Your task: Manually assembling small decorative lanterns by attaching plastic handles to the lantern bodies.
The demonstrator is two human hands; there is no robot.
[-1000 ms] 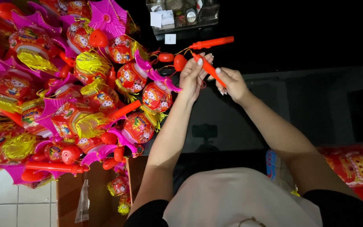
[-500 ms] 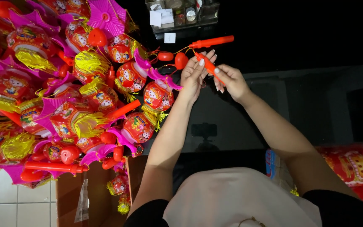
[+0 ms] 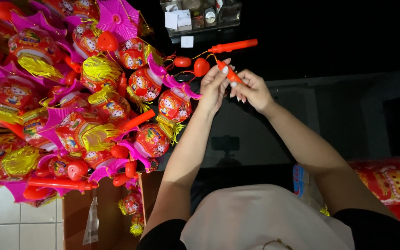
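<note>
Both my hands meet over a dark table. My left hand [image 3: 212, 87] and my right hand [image 3: 251, 89] pinch a short orange-red plastic stick [image 3: 230, 73] between their fingertips. A thin yellow cord runs from it toward a small red ball piece [image 3: 201, 67] and a second red piece [image 3: 182, 61] just left of my fingers. A longer red handle stick [image 3: 234, 46] lies just above my hands. A big heap of red and pink toy lanterns [image 3: 84, 102] with gold tassels fills the left side, close to my left forearm.
A clear plastic organiser box [image 3: 200, 16] with small items stands at the top middle. A brown cardboard box [image 3: 79, 213] sits bottom left on a tiled floor. Red printed packaging [image 3: 390, 180] lies at the right edge. A phone on a small stand [image 3: 226, 144] reflects in the dark surface.
The short orange stick has slid lower between my fingers, and both hands have closed in tighter around it. The lantern heap has not moved.
</note>
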